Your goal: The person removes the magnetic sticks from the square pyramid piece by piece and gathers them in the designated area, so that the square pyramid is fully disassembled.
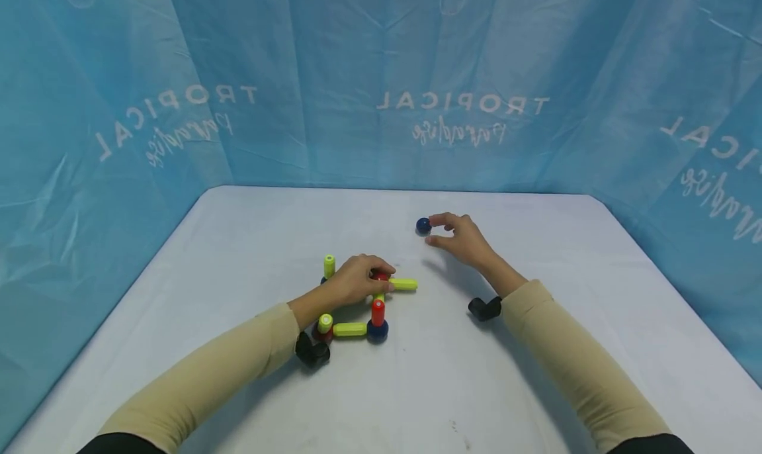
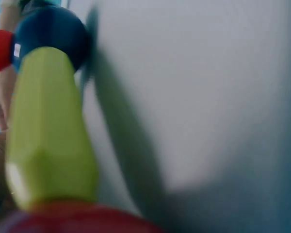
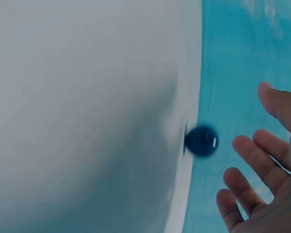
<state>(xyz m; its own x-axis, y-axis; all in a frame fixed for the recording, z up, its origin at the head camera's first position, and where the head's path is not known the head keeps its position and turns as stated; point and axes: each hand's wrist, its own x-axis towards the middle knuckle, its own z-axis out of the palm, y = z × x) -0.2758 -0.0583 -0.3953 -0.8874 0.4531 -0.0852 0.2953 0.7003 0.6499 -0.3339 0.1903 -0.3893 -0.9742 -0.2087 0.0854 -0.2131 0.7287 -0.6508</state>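
Observation:
My left hand (image 1: 356,280) pinches a red ball (image 1: 380,277) between thumb and fingers. This ball belongs to a frame of balls and rods, partly hidden by the hand. A yellow-green rod (image 1: 405,284) sticks out to its right. Nearer me, another yellow-green rod (image 1: 350,329) lies between a dark red ball (image 1: 323,335) and a blue ball (image 1: 378,332) that bears an upright red rod (image 1: 378,312). At the back, my right hand (image 1: 464,239) reaches toward a loose dark blue ball (image 1: 423,226). In the right wrist view its fingers are spread, apart from that ball (image 3: 202,141).
Everything stands on a white table (image 1: 452,374). Blue printed sheeting (image 1: 381,57) hangs around its back and sides. Black wrist cameras sit under the left wrist (image 1: 312,351) and beside the right wrist (image 1: 485,308). An upright yellow-green rod (image 1: 329,266) rises behind the left hand.

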